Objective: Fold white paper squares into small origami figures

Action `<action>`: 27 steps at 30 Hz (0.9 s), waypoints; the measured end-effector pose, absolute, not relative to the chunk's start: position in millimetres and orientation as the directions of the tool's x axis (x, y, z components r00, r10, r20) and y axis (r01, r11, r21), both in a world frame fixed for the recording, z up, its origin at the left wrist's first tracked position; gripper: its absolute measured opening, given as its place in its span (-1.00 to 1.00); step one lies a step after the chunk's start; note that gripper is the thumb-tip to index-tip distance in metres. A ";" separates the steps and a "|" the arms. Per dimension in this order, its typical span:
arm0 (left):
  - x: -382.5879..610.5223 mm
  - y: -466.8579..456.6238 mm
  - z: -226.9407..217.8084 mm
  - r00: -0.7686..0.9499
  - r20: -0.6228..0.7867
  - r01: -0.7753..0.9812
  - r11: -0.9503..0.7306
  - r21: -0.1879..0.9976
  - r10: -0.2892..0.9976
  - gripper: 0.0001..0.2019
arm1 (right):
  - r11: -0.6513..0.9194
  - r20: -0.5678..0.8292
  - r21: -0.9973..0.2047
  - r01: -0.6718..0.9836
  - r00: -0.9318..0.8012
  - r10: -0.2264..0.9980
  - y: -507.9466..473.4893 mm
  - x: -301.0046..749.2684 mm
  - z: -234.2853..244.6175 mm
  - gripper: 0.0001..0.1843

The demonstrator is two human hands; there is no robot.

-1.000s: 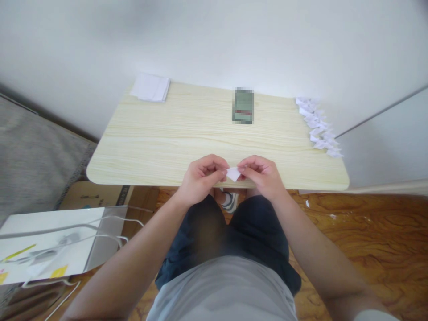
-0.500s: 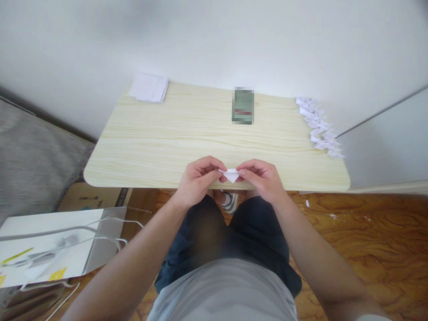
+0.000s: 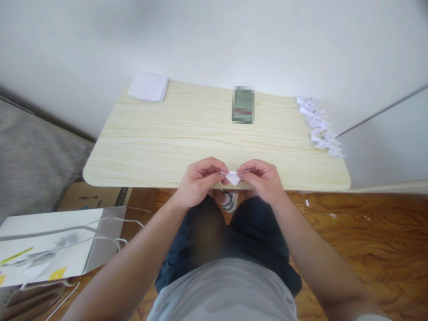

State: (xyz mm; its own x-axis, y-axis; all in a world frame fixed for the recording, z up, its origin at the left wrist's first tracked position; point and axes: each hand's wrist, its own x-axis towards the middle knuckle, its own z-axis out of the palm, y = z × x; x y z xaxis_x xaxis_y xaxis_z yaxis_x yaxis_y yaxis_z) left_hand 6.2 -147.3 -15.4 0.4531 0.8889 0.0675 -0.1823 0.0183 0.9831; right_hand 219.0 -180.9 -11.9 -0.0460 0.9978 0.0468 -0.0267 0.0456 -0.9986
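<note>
A small folded piece of white paper (image 3: 233,178) is pinched between both hands at the table's front edge, its pointed end toward me. My left hand (image 3: 201,180) grips its left corner between thumb and fingers. At the other corner, my right hand (image 3: 261,177) is closed the same way, and a thin paper edge shows over its fingers. Parts of the paper are hidden behind the fingertips. Several folded white paper figures (image 3: 319,127) stand in a row along the right side of the table. At the back left lies a stack of white paper (image 3: 149,87).
A blurred-out green rectangular object (image 3: 243,105) lies at the back of the light wood table (image 3: 167,133). To the lower left are a white board (image 3: 50,245) with cables and a cardboard box (image 3: 90,196). Paper scraps (image 3: 332,216) lie on the wooden floor.
The folded paper has shifted slightly toward me, and a thin edge of it now shows above my right fingers. Both hands keep their pinch and have barely moved.
</note>
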 end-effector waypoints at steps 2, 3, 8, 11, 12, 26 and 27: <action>6.1 -147.6 -15.2 0.454 0.069 -0.186 0.019 0.982 0.888 -0.92 | 0.033 0.033 -0.999 -0.037 -0.017 0.999 -180.4 216.6 -10.9 -0.94; 6.0 -147.8 -15.1 0.452 0.072 -0.188 0.016 0.982 0.889 -0.92 | 0.025 0.025 -0.999 -0.042 0.000 1.000 -180.1 215.2 -10.5 -0.93; 8.7 -149.7 -16.7 0.418 0.091 -0.217 0.002 0.976 0.904 -0.93 | -0.003 -0.008 -0.998 -0.062 0.070 0.998 -179.3 208.7 -8.0 -0.87; 13.0 -151.0 -19.3 0.393 0.096 -0.264 0.013 0.964 0.915 -0.94 | -0.016 -0.026 -0.994 -0.106 0.094 0.995 -179.6 208.4 -8.2 -0.86; 14.2 -151.4 -20.1 0.384 0.095 -0.278 0.017 0.960 0.918 -0.94 | -0.016 -0.028 -0.993 -0.119 0.095 0.995 -179.9 209.3 -8.8 -0.87; 11.1 -156.4 -19.2 0.412 0.109 -0.221 -0.017 0.975 0.905 -0.88 | 0.050 0.052 -0.995 -0.089 -0.015 0.999 -185.4 223.5 -16.8 -0.88; 11.5 -156.5 -19.0 0.415 0.112 -0.227 -0.016 0.974 0.903 -0.86 | 0.049 0.050 -0.996 -0.075 -0.003 0.999 -185.6 222.9 -16.7 -0.88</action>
State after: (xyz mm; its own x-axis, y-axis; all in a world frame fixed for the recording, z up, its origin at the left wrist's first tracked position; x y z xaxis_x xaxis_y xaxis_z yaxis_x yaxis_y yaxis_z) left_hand 11.5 -156.5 -19.0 0.4147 0.9031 0.1115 -0.2273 -0.0159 0.9737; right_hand 222.9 -185.6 -16.7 -0.0030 0.9988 0.0498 -0.0755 0.0494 -0.9959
